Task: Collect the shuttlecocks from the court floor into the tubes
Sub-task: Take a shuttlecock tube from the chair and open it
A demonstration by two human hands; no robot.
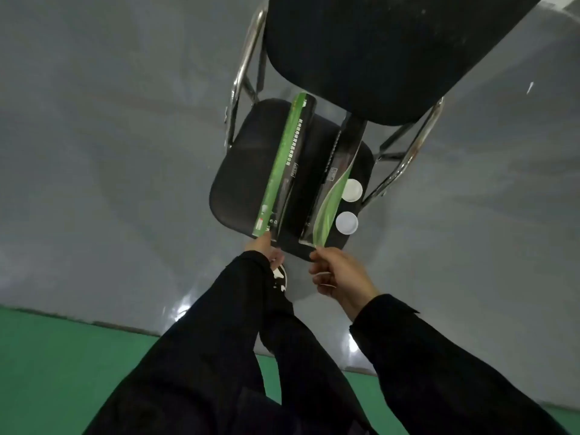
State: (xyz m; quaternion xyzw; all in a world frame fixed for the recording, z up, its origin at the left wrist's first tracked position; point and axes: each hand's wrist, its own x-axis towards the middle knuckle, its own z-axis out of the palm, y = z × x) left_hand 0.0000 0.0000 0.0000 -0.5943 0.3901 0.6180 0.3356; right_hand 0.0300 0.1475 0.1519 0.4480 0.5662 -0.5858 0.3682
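Two tubes [284, 164] lengthwise on chair seat [238, 171], near ends gripped by left hand [263, 249] and right hand [340, 277]

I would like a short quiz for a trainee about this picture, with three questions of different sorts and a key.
1. True or false: both tubes lie on the chair seat.
2. How many white caps lie on the seat?
3. The caps are: A) left of both tubes, B) between the tubes, C) right of both tubes.

Key:
1. True. The left tube and right tube lie side by side; the left hand and right hand are at their near ends.
2. Two.
3. C.
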